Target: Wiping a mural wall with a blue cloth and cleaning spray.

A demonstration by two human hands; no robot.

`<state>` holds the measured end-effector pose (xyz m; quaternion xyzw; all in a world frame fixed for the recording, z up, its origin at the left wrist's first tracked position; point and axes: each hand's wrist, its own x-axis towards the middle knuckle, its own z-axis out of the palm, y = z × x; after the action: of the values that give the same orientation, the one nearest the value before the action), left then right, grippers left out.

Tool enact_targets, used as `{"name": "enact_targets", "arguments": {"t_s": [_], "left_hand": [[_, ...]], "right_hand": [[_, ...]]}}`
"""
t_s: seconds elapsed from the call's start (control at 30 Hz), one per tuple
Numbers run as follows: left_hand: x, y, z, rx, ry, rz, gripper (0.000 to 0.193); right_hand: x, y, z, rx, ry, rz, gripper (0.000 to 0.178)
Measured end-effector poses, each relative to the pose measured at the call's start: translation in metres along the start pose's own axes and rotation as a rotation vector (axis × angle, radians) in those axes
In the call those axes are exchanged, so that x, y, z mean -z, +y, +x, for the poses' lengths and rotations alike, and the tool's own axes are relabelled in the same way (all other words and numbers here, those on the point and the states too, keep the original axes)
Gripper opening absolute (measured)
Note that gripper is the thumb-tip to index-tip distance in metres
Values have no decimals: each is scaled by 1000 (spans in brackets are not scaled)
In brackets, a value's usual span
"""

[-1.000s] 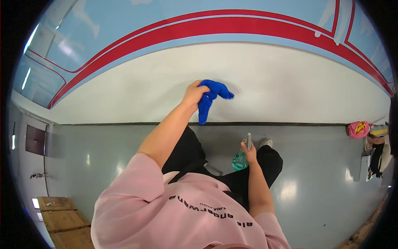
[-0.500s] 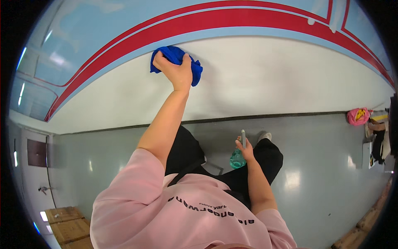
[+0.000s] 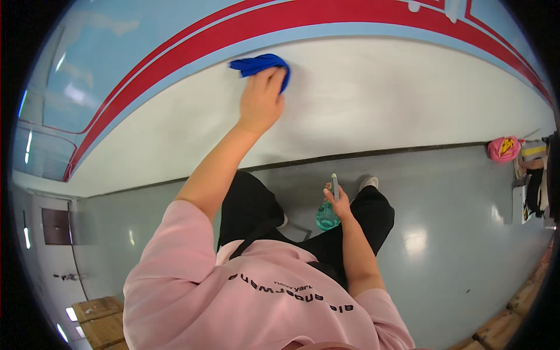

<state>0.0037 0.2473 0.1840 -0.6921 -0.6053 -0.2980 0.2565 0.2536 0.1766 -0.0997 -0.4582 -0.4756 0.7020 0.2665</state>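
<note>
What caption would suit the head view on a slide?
Left hand holding blue cloth at white wall, right hand holding green bottle.

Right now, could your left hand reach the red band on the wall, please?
Probably yes: the left hand holds the blue cloth near the top of the white lower wall, with a narrow light blue strip and then the red band above, and nothing visible blocks the way.
</note>
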Motion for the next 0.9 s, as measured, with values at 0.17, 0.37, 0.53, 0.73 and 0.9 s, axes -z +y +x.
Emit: {"name": "enact_targets", "arguments": {"t_s": [0.17, 0.37, 0.53, 0.73, 0.9], "left_hand": [[22, -12, 1, -110, 207, 182, 49], [2, -18, 2, -124, 6, 459, 52], [10, -5, 9, -41, -16, 438, 53], [16, -2, 1, 25, -167, 366, 55], [30, -13, -5, -82, -58, 413, 57]], "right_hand": [[-2, -5, -2, -48, -32, -45, 53], [-2, 2, 1, -21, -38, -104, 55], [-5, -12, -3, -78, -36, -54, 55], [-2, -14, 0, -91, -22, -29, 57], [-3, -10, -2, -29, -29, -87, 56]]}}
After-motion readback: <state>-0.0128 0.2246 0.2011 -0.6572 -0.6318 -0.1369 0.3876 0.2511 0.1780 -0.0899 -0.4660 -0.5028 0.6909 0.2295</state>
